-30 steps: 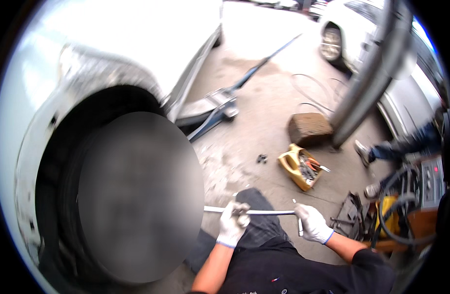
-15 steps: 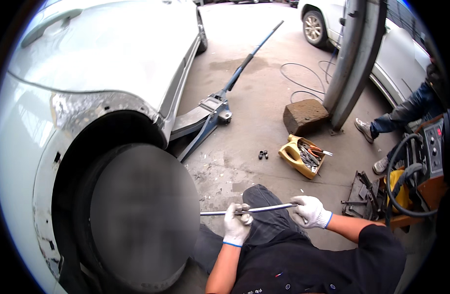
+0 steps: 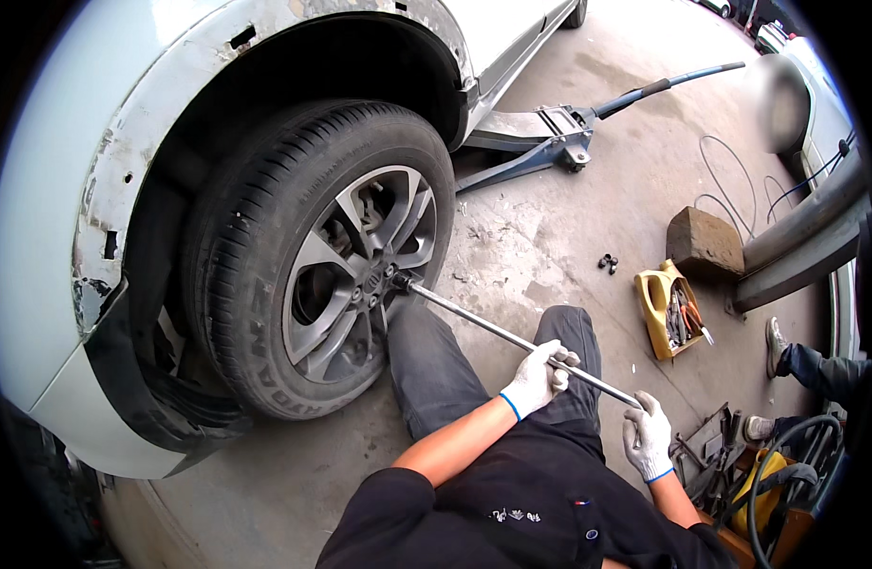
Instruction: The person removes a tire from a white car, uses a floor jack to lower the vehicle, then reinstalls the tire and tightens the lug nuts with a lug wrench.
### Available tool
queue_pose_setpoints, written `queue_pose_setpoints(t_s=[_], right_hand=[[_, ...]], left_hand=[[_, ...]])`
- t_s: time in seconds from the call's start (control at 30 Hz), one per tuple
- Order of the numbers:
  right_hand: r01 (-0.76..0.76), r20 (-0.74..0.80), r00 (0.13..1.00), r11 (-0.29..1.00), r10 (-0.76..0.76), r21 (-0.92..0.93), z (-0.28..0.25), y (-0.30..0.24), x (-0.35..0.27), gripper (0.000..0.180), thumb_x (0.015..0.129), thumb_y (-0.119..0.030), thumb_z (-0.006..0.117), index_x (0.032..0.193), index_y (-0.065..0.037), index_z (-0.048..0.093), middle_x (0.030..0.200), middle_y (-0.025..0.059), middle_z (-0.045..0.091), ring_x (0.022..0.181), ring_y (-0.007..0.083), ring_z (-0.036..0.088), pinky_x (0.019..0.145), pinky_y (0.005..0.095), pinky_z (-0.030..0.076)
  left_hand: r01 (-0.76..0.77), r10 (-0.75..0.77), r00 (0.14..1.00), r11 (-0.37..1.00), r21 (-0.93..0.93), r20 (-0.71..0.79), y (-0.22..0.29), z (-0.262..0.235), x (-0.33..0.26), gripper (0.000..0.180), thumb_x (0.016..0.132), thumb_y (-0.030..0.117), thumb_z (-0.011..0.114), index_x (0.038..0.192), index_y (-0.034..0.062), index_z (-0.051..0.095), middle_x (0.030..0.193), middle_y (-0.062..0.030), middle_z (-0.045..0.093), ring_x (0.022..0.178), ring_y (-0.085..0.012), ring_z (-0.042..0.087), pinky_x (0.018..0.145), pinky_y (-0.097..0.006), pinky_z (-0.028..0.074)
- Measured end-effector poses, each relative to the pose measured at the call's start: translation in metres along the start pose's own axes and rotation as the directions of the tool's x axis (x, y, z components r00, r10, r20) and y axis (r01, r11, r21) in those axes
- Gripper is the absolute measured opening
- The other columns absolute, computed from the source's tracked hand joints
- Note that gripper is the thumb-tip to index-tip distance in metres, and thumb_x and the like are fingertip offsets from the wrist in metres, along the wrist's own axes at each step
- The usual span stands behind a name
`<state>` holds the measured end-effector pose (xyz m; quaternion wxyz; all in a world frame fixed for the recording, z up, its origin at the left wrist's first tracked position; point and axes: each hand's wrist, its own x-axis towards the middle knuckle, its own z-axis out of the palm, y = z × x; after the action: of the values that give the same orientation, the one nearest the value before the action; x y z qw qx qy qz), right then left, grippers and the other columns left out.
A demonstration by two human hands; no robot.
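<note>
A long silver lug wrench [image 3: 498, 332] slants from the car wheel down to my lap. Its dark socket end [image 3: 401, 280] sits against the hub beside the lug nuts, though whether it is fully seated on a nut cannot be told. Partway along the bar, my left hand [image 3: 538, 376], in a white glove, is closed around it. My right hand [image 3: 649, 438], gloved too, grips the bar near its outer end. The wheel has a black tyre [image 3: 251, 275] and a grey spoked rim [image 3: 319, 248], and sits inside the arch of a white car [image 3: 61, 190].
A blue floor jack [image 3: 550, 142] reaches under the car's side. To the right are small black parts [image 3: 608, 263], a yellow cut-open jug [image 3: 656, 313] of tools, a brown block [image 3: 705, 242] and a metal post [image 3: 806, 228]. A person's leg [image 3: 820, 368] and a cabled machine [image 3: 787, 488] stand nearby.
My view has swung toward the wheel, whose face was blurred over before. The wrench now slants down to the right instead of lying nearly level. Both hands still hold it.
</note>
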<state>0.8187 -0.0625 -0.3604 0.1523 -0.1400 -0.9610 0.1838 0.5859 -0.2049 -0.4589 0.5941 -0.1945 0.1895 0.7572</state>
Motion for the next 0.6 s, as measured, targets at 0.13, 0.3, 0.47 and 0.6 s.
queue_pose_setpoints(t_s=[0.13,0.3,0.47,0.6], right_hand=[[0.006,-0.003,1.000,1.000,-0.006,-0.016,0.008,0.005,0.011,0.024,0.075,-0.003,0.068,0.098,-0.008,0.062,0.117,0.0254,0.062,0.101,0.0418,0.064,0.086,0.0452,0.054],[-0.045,0.014,0.999,0.996,0.046,-0.082,0.017,0.012,0.011,0.028,0.074,-0.004,0.069,0.100,-0.008,0.061,0.118,0.0242,0.062,0.104,0.0409,0.063,0.089,0.0445,0.053],[0.005,-0.005,1.000,0.994,-0.005,-0.105,0.022,0.007,0.013,0.032,0.073,-0.004,0.070,0.103,-0.007,0.060,0.122,0.0248,0.060,0.105,0.0404,0.062,0.089,0.0445,0.052],[0.019,-0.040,0.999,1.000,-0.020,-0.015,0.022,-0.003,0.031,0.024,0.077,-0.004,0.067,0.100,-0.005,0.062,0.113,0.0239,0.064,0.102,0.0390,0.063,0.088,0.0441,0.052]], left_hand=[[-0.017,0.017,1.000,1.000,0.024,0.007,0.013,0.004,0.004,0.025,0.098,0.033,0.055,0.086,0.0120,0.059,0.092,-0.0130,0.068,0.051,-0.0130,0.054,0.045,-0.025,0.041],[-0.033,0.035,0.998,0.999,0.028,-0.054,0.016,0.004,0.011,0.025,0.098,0.034,0.056,0.087,0.0121,0.058,0.091,-0.0124,0.069,0.050,-0.0127,0.054,0.044,-0.025,0.040],[-0.058,0.061,0.995,0.997,0.041,-0.073,0.018,0.006,0.009,0.025,0.098,0.034,0.056,0.087,0.0119,0.058,0.087,-0.0119,0.069,0.046,-0.0127,0.052,0.042,-0.026,0.039],[-0.091,0.092,0.987,0.996,0.012,-0.131,0.029,0.005,0.006,0.027,0.098,0.035,0.055,0.085,0.0113,0.058,0.086,-0.0122,0.069,0.045,-0.0121,0.050,0.040,-0.026,0.036]])
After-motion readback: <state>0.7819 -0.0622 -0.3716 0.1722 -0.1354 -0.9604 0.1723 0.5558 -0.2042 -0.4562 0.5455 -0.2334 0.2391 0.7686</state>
